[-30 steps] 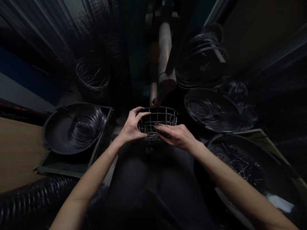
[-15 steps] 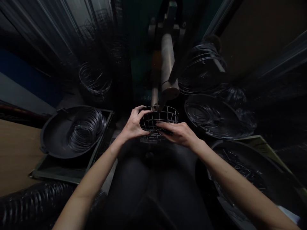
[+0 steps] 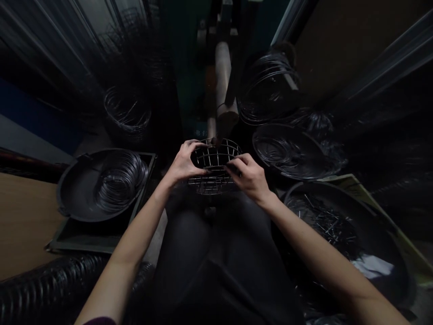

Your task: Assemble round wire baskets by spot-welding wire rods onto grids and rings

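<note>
A small round wire basket (image 3: 214, 159) of thin metal rods sits just beyond my knees, under the tip of a thick cylindrical machine arm (image 3: 223, 85). My left hand (image 3: 184, 162) curls round the basket's left rim, fingers over the top ring. My right hand (image 3: 248, 176) grips the basket's near right side, fingers bent onto the wires. Both hands hold the same basket.
A dark pan (image 3: 74, 194) with coiled wire rings lies in a tray at left. More wire rings pile at back left (image 3: 126, 110) and right (image 3: 287, 151). A pan of short wire pieces (image 3: 324, 221) is at right. Black corrugated hose (image 3: 43, 284) lies lower left.
My right hand has gone from lying flat along the basket's front to bent fingers gripping its right side. The basket has tilted slightly. The view has shifted a little.
</note>
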